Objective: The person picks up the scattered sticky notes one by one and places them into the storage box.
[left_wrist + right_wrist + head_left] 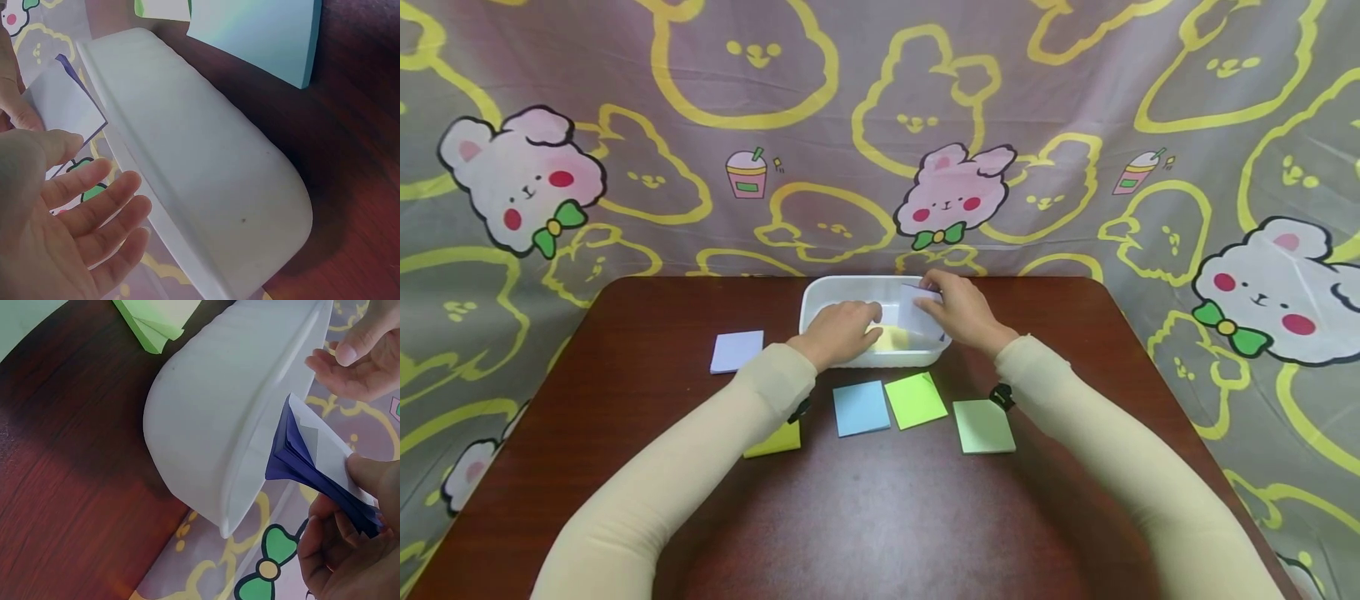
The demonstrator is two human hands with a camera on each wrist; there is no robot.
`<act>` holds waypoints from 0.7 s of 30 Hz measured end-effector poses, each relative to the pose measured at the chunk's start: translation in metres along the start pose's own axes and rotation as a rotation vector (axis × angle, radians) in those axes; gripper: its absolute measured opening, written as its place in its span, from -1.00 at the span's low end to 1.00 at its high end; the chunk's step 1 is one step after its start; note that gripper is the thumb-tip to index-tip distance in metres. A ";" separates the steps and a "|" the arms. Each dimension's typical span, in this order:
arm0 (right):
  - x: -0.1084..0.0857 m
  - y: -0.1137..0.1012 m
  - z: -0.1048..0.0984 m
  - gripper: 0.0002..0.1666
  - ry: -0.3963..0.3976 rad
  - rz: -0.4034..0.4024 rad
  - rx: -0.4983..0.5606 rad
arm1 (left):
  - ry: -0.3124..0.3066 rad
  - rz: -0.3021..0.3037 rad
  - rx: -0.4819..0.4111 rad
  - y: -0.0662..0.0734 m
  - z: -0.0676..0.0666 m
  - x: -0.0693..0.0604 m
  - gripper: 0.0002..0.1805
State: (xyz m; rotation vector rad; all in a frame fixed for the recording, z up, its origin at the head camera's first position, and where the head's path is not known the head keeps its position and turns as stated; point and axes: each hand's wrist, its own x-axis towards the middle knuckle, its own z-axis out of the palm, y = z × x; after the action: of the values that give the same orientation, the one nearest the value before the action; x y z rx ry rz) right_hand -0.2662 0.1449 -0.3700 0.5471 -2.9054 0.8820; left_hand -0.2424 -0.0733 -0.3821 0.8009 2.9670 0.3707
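My right hand (962,312) pinches a sticky note pad (319,447) between thumb and fingers, over the right part of a white plastic bin (880,359). The pad has a pale face and dark blue-violet edges, and its sheets fan apart at one corner in the right wrist view. My left hand (94,219) hovers over the bin's left side with relaxed, slightly bent fingers and holds nothing. Inside the bin, something pale yellow (891,337) lies on the bottom, partly hidden by the left hand.
On the dark wooden table (865,517) in front of the bin lie a blue pad (861,408), a lime pad (916,402), a pale green pad (985,427) and a yellow pad (773,442) partly under the left sleeve. A lilac pad (737,351) sits left of the bin. A patterned curtain (850,150) hangs behind.
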 end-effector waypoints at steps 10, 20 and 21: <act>0.007 -0.003 0.007 -0.72 -0.034 0.001 -0.034 | -0.014 -0.011 0.000 -0.005 0.000 0.001 -0.68; 0.011 -0.005 0.013 -0.72 -0.072 0.004 -0.063 | -0.029 -0.029 -0.007 -0.010 0.001 0.001 -0.67; 0.012 -0.006 0.014 -0.72 -0.077 0.004 -0.065 | -0.030 -0.030 -0.006 -0.010 0.001 0.001 -0.67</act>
State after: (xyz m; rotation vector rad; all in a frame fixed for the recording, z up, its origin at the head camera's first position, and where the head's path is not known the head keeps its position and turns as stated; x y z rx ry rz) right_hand -0.2745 0.1295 -0.3766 0.5829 -2.9925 0.7815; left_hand -0.2483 -0.0810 -0.3851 0.7531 2.9452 0.3633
